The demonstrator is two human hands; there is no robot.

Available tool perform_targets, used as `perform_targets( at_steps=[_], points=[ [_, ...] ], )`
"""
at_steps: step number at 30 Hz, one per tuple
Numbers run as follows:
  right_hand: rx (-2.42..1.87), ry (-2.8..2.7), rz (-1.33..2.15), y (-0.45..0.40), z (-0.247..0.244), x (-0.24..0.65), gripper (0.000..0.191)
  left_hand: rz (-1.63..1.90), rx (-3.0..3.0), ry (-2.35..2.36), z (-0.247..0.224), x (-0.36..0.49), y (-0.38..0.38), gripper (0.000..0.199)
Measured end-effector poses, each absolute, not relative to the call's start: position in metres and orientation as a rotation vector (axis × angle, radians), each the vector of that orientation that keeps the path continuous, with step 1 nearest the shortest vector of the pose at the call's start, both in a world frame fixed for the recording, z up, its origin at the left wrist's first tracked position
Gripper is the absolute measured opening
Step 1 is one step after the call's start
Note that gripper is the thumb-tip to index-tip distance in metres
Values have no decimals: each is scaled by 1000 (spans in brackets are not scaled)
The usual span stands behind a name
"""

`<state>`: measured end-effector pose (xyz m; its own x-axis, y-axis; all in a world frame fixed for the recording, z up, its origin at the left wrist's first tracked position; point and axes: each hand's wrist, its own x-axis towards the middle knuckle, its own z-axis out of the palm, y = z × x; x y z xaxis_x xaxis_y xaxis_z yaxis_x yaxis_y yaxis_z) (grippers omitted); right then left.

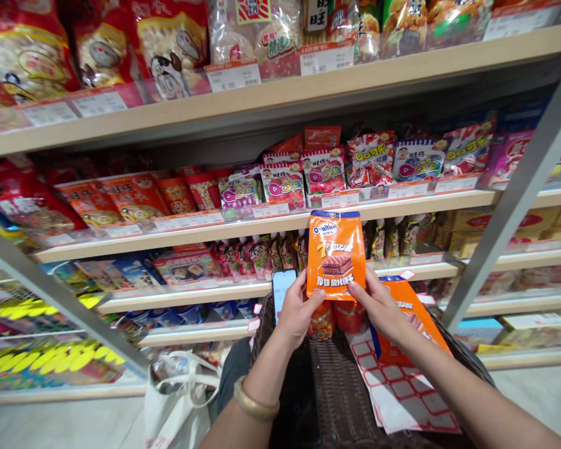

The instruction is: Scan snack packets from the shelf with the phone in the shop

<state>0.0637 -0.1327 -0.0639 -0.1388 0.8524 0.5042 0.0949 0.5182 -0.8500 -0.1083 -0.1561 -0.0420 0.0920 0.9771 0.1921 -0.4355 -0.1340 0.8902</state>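
An orange Ovaltine wafer pouch (336, 252) is held upright in front of the shelves, its printed front facing me. My left hand (299, 307) grips its lower left edge, thumb on the front. At its lower right, my right hand (378, 307) pinches the edge with the thumb on the front. Just beneath the pouch are red snack containers (321, 321) in a dark woven basket (339, 386). A second orange package (418, 318) lies under my right forearm, on white sheets with a red pattern (397, 399). A lit phone (283, 290) stands beside my left hand.
Shelves (243, 227) of packaged snacks span the view, with QQ candy bags (283, 186) in the middle row. Slanting metal posts (509, 187) stand at both sides. A white cloth bag (177, 399) is at the lower left, above the tiled floor.
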Motion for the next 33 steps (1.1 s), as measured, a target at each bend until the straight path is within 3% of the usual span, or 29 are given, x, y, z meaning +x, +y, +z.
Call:
perform_targets(
  at_steps=[7, 20, 27, 33],
  points=[
    [-856, -1590, 832, -133, -60, 65, 58, 1419, 1083, 715, -39, -108, -158, 69],
    [-830, -1642, 799, -136, -63, 66, 58, 1447, 1052, 781, -44, -107, -155, 56],
    [-808, -1730, 706, -143, -65, 68, 90, 1509, 930, 738, -41, -102, -157, 48],
    [-823, -1650, 709, -142, -72, 63, 76, 1529, 895, 682, -41, -102, -159, 52]
  ],
)
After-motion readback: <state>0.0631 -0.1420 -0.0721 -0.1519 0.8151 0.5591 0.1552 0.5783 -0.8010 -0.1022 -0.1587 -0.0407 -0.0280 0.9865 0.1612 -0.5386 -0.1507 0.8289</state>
